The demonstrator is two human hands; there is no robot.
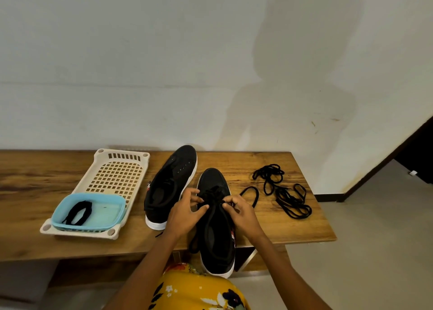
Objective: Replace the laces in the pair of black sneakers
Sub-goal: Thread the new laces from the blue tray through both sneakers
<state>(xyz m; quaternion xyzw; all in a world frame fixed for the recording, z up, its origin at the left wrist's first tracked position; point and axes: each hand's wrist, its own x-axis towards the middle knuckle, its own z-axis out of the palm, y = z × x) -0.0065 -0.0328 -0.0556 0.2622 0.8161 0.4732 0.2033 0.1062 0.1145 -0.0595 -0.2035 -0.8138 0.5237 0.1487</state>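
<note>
Two black sneakers with white soles lie on the wooden table (46, 185). The left sneaker (172, 183) has bare eyelets and no lace. The right sneaker (216, 225) hangs partly over the table's front edge, with a black lace (212, 193) in its eyelets. My left hand (187, 212) pinches that lace at the shoe's left side. My right hand (236, 210) pinches it at the right side. One end of this lace loops onto the table (249, 192) to the right of the shoe.
A heap of loose black laces (282, 189) lies at the right of the table. At the left, a cream slotted tray (117, 169) holds a blue basket (117, 212) with one rolled black lace (78, 212) inside. A white wall rises behind.
</note>
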